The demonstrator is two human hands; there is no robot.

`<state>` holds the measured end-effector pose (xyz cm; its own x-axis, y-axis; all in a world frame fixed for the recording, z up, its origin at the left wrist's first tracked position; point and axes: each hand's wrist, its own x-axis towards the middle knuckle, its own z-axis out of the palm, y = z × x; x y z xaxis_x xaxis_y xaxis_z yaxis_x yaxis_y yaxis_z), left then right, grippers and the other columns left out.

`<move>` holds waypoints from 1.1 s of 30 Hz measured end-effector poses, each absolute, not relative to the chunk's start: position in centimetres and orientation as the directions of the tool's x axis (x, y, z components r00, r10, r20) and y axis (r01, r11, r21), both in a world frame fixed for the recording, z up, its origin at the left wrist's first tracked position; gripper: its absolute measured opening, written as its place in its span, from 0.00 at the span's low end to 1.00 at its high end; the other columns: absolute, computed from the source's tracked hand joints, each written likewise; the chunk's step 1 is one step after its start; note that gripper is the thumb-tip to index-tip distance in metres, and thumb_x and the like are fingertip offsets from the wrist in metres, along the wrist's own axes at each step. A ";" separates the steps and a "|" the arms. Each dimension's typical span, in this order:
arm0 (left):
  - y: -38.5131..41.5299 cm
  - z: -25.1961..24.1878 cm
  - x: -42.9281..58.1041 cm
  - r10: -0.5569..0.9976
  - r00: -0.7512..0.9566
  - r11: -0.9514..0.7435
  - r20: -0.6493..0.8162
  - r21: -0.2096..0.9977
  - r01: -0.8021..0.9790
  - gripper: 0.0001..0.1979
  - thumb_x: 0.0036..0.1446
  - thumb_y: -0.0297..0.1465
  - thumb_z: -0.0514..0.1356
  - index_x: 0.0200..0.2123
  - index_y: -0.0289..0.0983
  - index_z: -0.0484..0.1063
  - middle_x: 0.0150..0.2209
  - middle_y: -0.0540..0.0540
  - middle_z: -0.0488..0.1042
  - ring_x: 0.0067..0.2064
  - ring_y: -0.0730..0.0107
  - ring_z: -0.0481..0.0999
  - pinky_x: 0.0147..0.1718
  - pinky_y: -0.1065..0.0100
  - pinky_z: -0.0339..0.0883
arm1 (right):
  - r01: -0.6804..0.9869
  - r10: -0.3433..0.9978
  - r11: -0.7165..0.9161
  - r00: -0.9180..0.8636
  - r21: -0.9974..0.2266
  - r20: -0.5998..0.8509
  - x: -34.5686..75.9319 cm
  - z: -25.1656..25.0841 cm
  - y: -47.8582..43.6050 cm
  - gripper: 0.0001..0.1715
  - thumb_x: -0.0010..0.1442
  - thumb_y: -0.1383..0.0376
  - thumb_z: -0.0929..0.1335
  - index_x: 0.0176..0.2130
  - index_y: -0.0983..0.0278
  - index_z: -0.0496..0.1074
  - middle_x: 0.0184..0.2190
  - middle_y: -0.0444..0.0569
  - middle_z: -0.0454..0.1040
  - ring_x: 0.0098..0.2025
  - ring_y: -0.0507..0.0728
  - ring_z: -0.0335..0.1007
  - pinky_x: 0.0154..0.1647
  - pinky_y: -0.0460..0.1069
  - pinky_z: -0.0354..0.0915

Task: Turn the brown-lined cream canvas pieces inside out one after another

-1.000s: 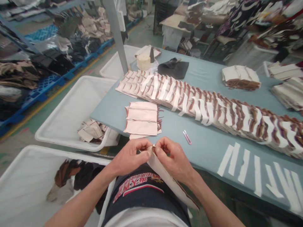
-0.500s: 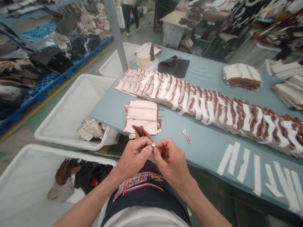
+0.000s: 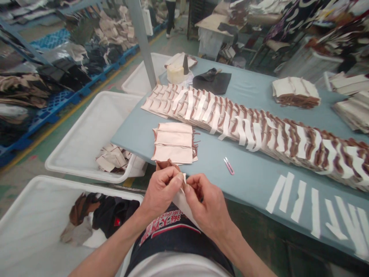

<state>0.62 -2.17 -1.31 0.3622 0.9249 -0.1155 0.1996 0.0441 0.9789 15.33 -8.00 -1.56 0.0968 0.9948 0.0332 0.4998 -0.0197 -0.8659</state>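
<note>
Left hand: left hand (image 3: 161,189) at 6 o'clock on the table's near edge, thumb and fingers pinched closed on the top of a cream fabric strip (image 3: 183,204).
Right hand: right hand (image 3: 205,203) just beside the left, fingers curled and pinching the same strip.
Grip: both hands closed on the strip, which hangs down between them toward the person's lap.
Brown-edged fabric: brown-edged fabric (image 3: 166,164) sticks out just past the left knuckles; whether it belongs to the strip cannot be told.
Nearest items: peach fabric panels (image 3: 173,143) stacked at 12 o'clock on a blue-grey worktable (image 3: 248,182); pink thread snips (image 3: 229,166) lying at 2 o'clock.
Table, farther: a long overlapping row of fabric pieces (image 3: 245,130) from 12 to 3 o'clock; loose white strips (image 3: 314,211) at 3 o'clock; a black fabric piece (image 3: 211,82) and a cream roll (image 3: 175,73) at 12 o'clock.
Floor: a white plastic bin (image 3: 92,132) holding folded fabric at 10 o'clock; a second white plastic bin (image 3: 37,227) holding dark scraps at 8 o'clock.
Background: blue pallet racks (image 3: 57,86) piled with fabric at 10 o'clock; another person's legs (image 3: 170,13) at 12 o'clock.
</note>
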 end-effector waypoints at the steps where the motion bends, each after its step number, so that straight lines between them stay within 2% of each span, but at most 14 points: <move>1: -2.2 -1.4 0.5 0.917 0.379 0.056 -0.128 0.979 0.194 0.18 0.62 0.37 0.55 0.22 0.36 0.65 0.21 0.53 0.64 0.24 0.75 0.60 0.25 0.72 0.56 | 0.528 0.997 -0.013 0.075 -0.849 0.031 15.4 -1.5 -8.2 0.08 0.67 0.63 0.64 0.35 0.61 0.69 0.22 0.41 0.71 0.21 0.50 0.66 0.23 0.45 0.59; 5: -2.6 -1.5 0.2 0.912 0.389 0.055 -0.126 0.981 0.189 0.20 0.66 0.39 0.54 0.23 0.36 0.65 0.22 0.52 0.64 0.25 0.74 0.61 0.26 0.72 0.57 | 0.632 0.996 0.034 0.044 -0.774 0.080 15.9 -1.3 -8.6 0.13 0.67 0.66 0.61 0.31 0.61 0.69 0.21 0.42 0.71 0.21 0.52 0.64 0.25 0.47 0.56; 12: -3.2 -1.4 0.4 0.899 0.438 -0.110 -0.020 0.957 0.269 0.16 0.70 0.35 0.53 0.31 0.35 0.71 0.27 0.51 0.70 0.29 0.72 0.66 0.30 0.71 0.60 | 0.628 0.995 -0.034 0.091 -0.777 0.030 16.4 -2.0 -8.7 0.18 0.73 0.56 0.62 0.34 0.61 0.70 0.26 0.45 0.75 0.24 0.54 0.67 0.29 0.48 0.57; 18: -3.6 -2.6 -0.1 0.871 0.491 -0.234 0.017 0.894 0.383 0.16 0.69 0.32 0.51 0.28 0.36 0.68 0.25 0.52 0.68 0.28 0.72 0.66 0.31 0.70 0.59 | 0.721 0.988 0.103 0.008 -0.686 0.156 15.8 -3.5 -9.6 0.18 0.72 0.63 0.61 0.30 0.61 0.68 0.24 0.45 0.73 0.26 0.54 0.67 0.30 0.49 0.54; 22: -3.6 -3.6 -0.9 0.826 0.564 -0.294 -0.019 0.838 0.460 0.17 0.67 0.32 0.52 0.25 0.37 0.66 0.23 0.53 0.68 0.27 0.72 0.65 0.31 0.69 0.57 | 0.682 0.982 0.044 0.105 -0.730 0.158 14.8 -4.6 -10.6 0.17 0.66 0.65 0.64 0.25 0.60 0.63 0.21 0.42 0.69 0.24 0.52 0.63 0.28 0.49 0.53; 25: -3.6 -4.6 -0.7 0.819 0.562 -0.160 -0.117 0.894 0.419 0.18 0.65 0.37 0.55 0.22 0.38 0.64 0.21 0.53 0.64 0.27 0.71 0.63 0.30 0.70 0.58 | 0.638 0.967 0.028 0.179 -0.769 0.184 14.0 -5.1 -10.9 0.18 0.64 0.64 0.64 0.23 0.59 0.58 0.20 0.41 0.66 0.23 0.51 0.61 0.27 0.48 0.53; 28: -3.8 -5.0 1.0 0.829 0.478 0.195 -0.291 0.951 0.240 0.20 0.59 0.43 0.61 0.21 0.38 0.61 0.21 0.54 0.60 0.26 0.71 0.61 0.25 0.71 0.59 | 0.589 0.922 0.059 0.278 -0.806 0.270 13.3 -5.5 -10.7 0.20 0.64 0.61 0.62 0.23 0.58 0.51 0.18 0.40 0.61 0.22 0.52 0.57 0.26 0.48 0.55; 31: -4.1 -4.1 3.3 0.744 0.396 0.579 -0.539 0.815 0.022 0.21 0.53 0.44 0.66 0.23 0.39 0.59 0.22 0.56 0.58 0.24 0.74 0.58 0.21 0.73 0.59 | 0.515 0.868 0.076 0.387 -0.854 0.310 13.3 -5.5 -10.0 0.20 0.63 0.57 0.60 0.23 0.57 0.48 0.17 0.40 0.57 0.20 0.52 0.55 0.25 0.49 0.57; 33: -4.1 -3.3 4.6 0.678 0.374 0.698 -0.633 0.713 -0.059 0.21 0.51 0.43 0.68 0.25 0.39 0.60 0.22 0.56 0.59 0.23 0.74 0.59 0.20 0.74 0.61 | 0.490 0.848 0.081 0.424 -0.868 0.318 13.9 -5.2 -9.6 0.21 0.63 0.53 0.59 0.23 0.57 0.48 0.17 0.41 0.56 0.20 0.53 0.55 0.26 0.49 0.60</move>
<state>4.62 -4.14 -3.29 0.3744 0.6778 -0.6328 -0.0586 0.6984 0.7133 13.90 -9.56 -5.22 0.4238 0.8480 0.3183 0.4901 0.0809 -0.8679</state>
